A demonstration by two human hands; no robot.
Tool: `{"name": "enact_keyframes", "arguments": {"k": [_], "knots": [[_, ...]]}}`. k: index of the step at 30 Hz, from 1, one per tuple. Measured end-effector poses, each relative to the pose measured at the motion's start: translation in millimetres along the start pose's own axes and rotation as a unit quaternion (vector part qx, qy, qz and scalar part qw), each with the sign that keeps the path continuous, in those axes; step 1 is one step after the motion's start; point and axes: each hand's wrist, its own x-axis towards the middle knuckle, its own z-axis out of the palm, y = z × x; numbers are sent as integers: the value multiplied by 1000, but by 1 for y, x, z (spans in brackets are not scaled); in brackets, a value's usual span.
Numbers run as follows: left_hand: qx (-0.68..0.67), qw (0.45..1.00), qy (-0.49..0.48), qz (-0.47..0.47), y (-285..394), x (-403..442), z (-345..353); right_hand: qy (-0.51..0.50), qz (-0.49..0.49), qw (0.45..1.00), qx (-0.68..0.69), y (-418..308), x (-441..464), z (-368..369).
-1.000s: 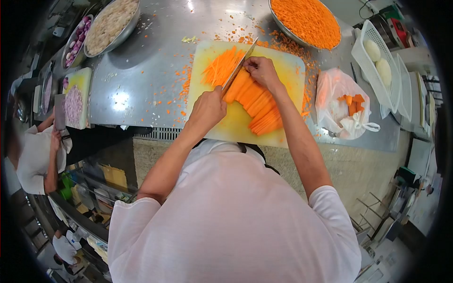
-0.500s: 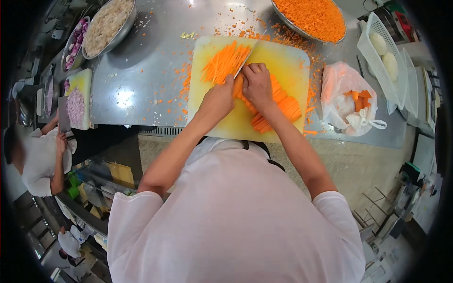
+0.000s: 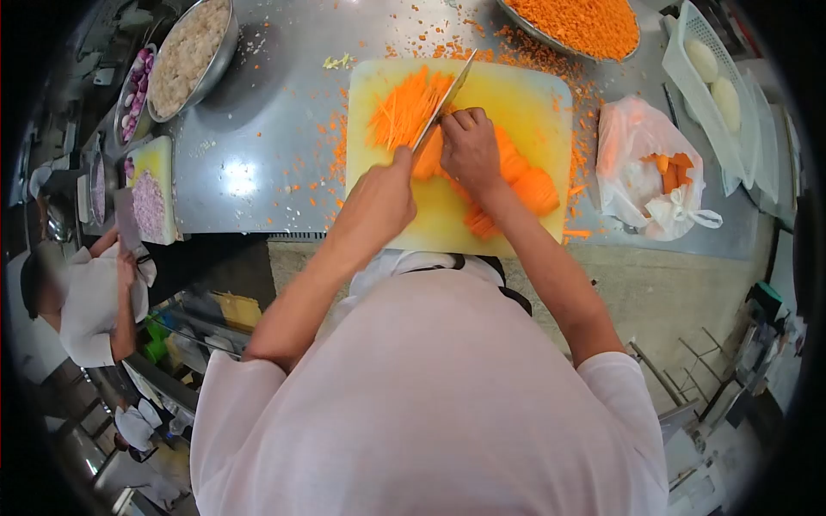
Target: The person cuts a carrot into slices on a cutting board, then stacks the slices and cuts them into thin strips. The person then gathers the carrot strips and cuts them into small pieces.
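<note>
My left hand (image 3: 379,199) is closed around the handle of a knife (image 3: 449,95), its blade slanting up and to the right over the cutting board (image 3: 538,99). My right hand (image 3: 471,153), fingers curled, presses on carrot slices beside the blade. More overlapping carrot slices (image 3: 535,191) fan out to the right, below that hand. Left of the blade lies a heap of thin carrot strips (image 3: 406,110). The knife handle is mostly hidden in my fist, and my right fingertips are tucked out of sight.
A bowl of chopped carrot (image 3: 572,26) stands at the back right, a bowl of pale chopped food (image 3: 191,56) at the back left. A plastic bag (image 3: 632,172) and a white basket (image 3: 718,146) sit rightward. At left, a co-worker (image 3: 99,297) holds a cleaver by chopped onion (image 3: 148,206).
My left hand has drawn slightly back and left, and the knife blade shows more above the board. My right hand stays on the slices. The whole view has shifted a little.
</note>
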Motion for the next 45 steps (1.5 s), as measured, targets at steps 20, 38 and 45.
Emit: {"name": "enact_keyframes", "arguments": {"k": [20, 38, 45], "knots": [[-14, 997, -23, -67, -6, 6, 26, -7, 8, 1000, -16, -3, -4, -4], [-16, 999, 30, -12, -17, 31, 47, -37, 45, 998, -37, -8, -9, -16], [-13, 999, 14, -28, -10, 15, 46, -26, 43, 998, -31, -7, -12, -10]]}}
